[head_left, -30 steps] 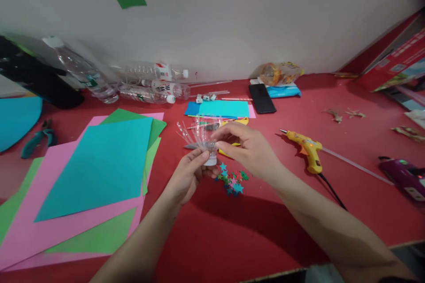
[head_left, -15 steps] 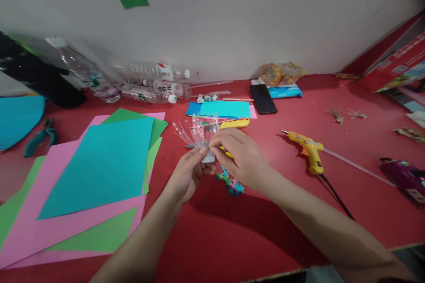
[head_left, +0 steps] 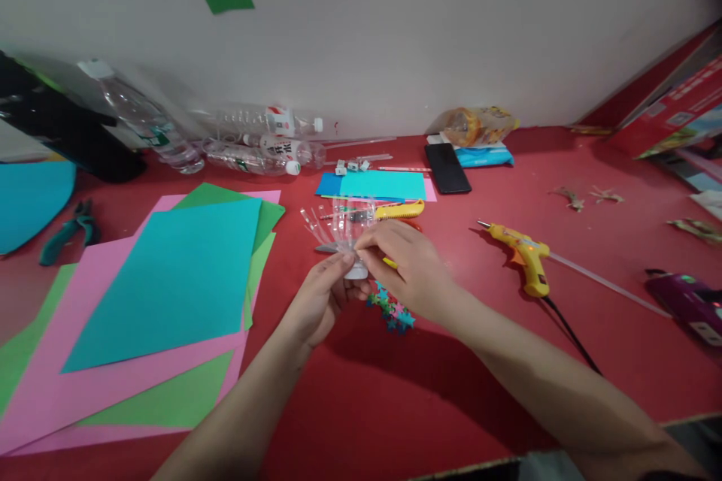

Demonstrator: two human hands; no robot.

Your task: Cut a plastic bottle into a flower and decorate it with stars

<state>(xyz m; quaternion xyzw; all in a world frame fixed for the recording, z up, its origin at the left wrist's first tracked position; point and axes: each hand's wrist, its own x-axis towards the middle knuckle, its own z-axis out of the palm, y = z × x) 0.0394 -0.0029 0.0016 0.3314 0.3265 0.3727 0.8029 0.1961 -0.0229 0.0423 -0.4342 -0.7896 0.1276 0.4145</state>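
Observation:
My left hand [head_left: 319, 299] grips the white-capped neck of a clear plastic bottle top [head_left: 340, 225] cut into fanned-out strips, held just above the red table [head_left: 361, 383]. My right hand [head_left: 407, 269] pinches one of the strips close to the neck. A small heap of coloured paper stars [head_left: 395, 313] lies on the table right under my right hand. A yellow utility knife [head_left: 399, 210] lies just behind the strips.
Stacked teal, pink and green paper sheets [head_left: 163, 285] lie at left, green pliers [head_left: 66, 233] beyond them. Empty bottles [head_left: 253, 154] rest by the wall. A phone [head_left: 447, 167], a yellow glue gun [head_left: 522, 255] and a purple glue gun [head_left: 685, 301] lie right.
My right hand has dropped from the tips of the strips to near the bottle neck, uncovering the yellow knife. My left hand has kept its grip.

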